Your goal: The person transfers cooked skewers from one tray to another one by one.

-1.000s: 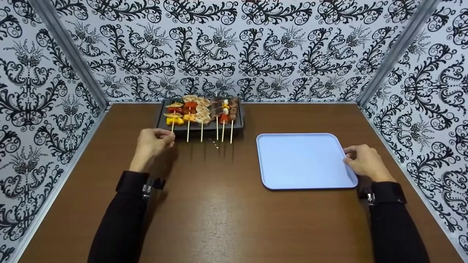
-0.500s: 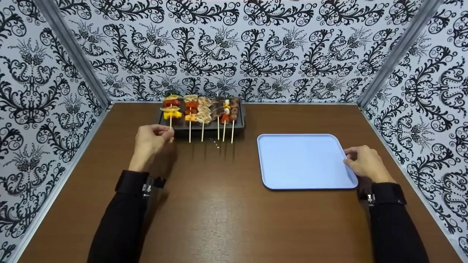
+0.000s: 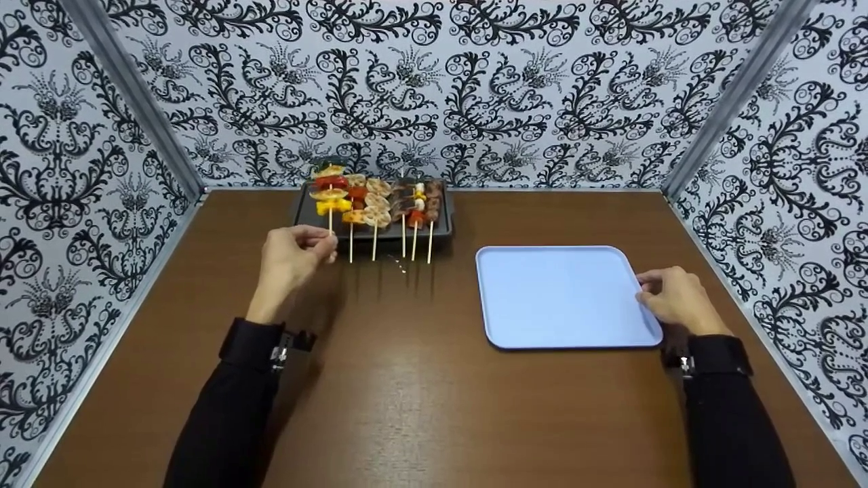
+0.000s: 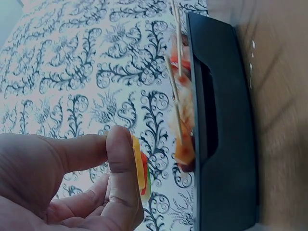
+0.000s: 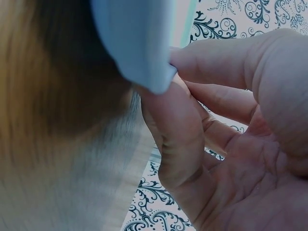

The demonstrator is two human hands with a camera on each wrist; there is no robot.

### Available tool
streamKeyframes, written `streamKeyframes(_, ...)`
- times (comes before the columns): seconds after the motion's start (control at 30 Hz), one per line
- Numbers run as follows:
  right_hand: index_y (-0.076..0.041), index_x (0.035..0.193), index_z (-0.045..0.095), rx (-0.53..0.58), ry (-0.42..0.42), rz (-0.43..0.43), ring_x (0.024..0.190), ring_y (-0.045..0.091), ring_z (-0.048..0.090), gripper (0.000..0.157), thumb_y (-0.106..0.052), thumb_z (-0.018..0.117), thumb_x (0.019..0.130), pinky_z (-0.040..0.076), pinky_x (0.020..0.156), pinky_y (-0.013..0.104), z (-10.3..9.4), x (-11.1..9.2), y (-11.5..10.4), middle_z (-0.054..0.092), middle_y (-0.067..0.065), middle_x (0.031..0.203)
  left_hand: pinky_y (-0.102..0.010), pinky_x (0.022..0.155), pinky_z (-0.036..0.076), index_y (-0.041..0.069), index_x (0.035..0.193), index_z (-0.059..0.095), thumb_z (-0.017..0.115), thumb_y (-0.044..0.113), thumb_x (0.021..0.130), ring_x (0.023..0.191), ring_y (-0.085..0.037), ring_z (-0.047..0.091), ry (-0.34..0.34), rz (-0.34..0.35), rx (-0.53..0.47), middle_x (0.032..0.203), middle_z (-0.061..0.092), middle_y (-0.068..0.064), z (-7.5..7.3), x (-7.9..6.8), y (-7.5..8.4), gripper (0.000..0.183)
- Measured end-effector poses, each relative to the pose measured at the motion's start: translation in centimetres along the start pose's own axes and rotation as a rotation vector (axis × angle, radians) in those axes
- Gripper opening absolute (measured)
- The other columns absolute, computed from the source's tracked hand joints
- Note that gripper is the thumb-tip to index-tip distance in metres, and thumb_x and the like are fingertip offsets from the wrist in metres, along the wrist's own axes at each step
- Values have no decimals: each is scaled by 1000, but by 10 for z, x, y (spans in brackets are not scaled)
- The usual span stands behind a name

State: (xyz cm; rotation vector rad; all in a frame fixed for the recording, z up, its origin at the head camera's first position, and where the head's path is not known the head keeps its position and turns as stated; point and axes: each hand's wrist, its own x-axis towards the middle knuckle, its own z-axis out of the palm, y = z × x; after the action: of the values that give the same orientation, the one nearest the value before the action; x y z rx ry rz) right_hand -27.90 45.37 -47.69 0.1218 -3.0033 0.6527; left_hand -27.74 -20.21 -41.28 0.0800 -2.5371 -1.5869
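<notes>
Left grip (image 3: 293,261): pinching 1 skewer (image 3: 331,195), apparently raised. Just beyond: dark pan (image 4: 236,144), 5 other skewers (image 3: 376,210). Right grip (image 3: 678,300): pinching pale-blue tray (image 3: 563,298) at its left.

Black-scrolled white walls (image 3: 475,88) with grey corner posts (image 3: 131,95) border a brown table (image 3: 420,407)

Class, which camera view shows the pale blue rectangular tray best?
The head view: it shows nearly the whole pale blue rectangular tray, rim and flat surface, with the right hand at one side. The right wrist view shows only part of its edge, between the fingers. The left wrist view shows none of it.
</notes>
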Motion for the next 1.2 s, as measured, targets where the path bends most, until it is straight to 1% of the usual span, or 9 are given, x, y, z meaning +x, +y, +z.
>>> streamKeyframes(0.13, 10, 131, 82, 3, 22, -24, 95, 40, 75, 35, -7, 75, 100, 55, 85, 46, 0, 0, -1, 85, 19, 99, -11, 73, 62, -5, 131, 83, 80, 18, 110, 74, 4, 76, -16, 47, 34, 119, 88, -23, 4, -4, 6, 31)
streamKeyframes(0.27, 10, 132, 81, 6, 18, -21, 97, 41, 75, 37, -8, 77, 100, 56, 86, 47, 0, 0, 0, 85, 20, 100, -12, 72, 62, -4, 129, 84, 81, 18, 109, 75, 2, 76, -20, 69, 35, 117, 89, -22, 12, -9, 13, 30)
streamKeyframes(0.4, 9, 134, 81, 9, 8, -15, 100, 41, 75, 38, -8, 77, 100, 56, 87, 46, 0, 1, 2, 85, 19, 102, -13, 71, 63, -3, 128, 84, 83, 17, 108, 76, -1, 78, -30, 81, 27, 117, 89, -22, 23, -14, 19, 28)
streamKeyframes(0.47, 9, 135, 81, 12, 2, -9, 101, 42, 75, 39, -9, 78, 100, 55, 88, 45, 0, 2, 3, 85, 19, 102, -15, 71, 65, -3, 128, 84, 83, 16, 108, 76, -3, 78, -38, 83, 16, 117, 88, -22, 29, -16, 21, 27)
streamKeyframes(0.7, 9, 137, 80, 16, -17, 5, 101, 40, 75, 41, -10, 79, 100, 55, 88, 43, -1, 2, 4, 85, 20, 105, -17, 70, 65, 1, 125, 85, 86, 13, 106, 74, -5, 78, -73, 77, -6, 112, 89, -19, 48, -28, 32, 23)
streamKeyframes(0.93, 8, 135, 81, 7, -4, -6, 97, 35, 75, 38, -9, 78, 101, 55, 86, 41, -3, 3, 4, 86, 20, 104, -18, 66, 65, 3, 117, 87, 89, 11, 103, 77, -13, 82, -93, 122, -4, 104, 89, -15, 67, -40, 40, 16)
streamKeyframes(1.03, 8, 134, 81, 10, -1, -14, 95, 32, 75, 37, -10, 79, 101, 55, 86, 42, -2, 3, 4, 86, 20, 104, -22, 69, 68, 2, 116, 86, 89, 9, 103, 76, -15, 82, -117, 131, -29, 104, 89, -15, 76, -45, 44, 15)
streamKeyframes(1.13, 8, 133, 82, 10, 0, -18, 92, 28, 74, 37, -10, 80, 101, 55, 86, 41, -1, 2, 5, 86, 18, 103, -28, 72, 71, 0, 115, 86, 88, 6, 102, 75, -13, 80, -158, 132, -61, 104, 88, -16, 86, -50, 47, 14)
streamKeyframes(1.2, 8, 133, 81, 6, -3, -15, 92, 27, 73, 37, -10, 80, 100, 54, 85, 41, -1, 1, 6, 86, 17, 102, -31, 73, 73, 0, 115, 85, 88, 5, 102, 75, -13, 80, -181, 137, -78, 103, 87, -17, 94, -53, 48, 14)
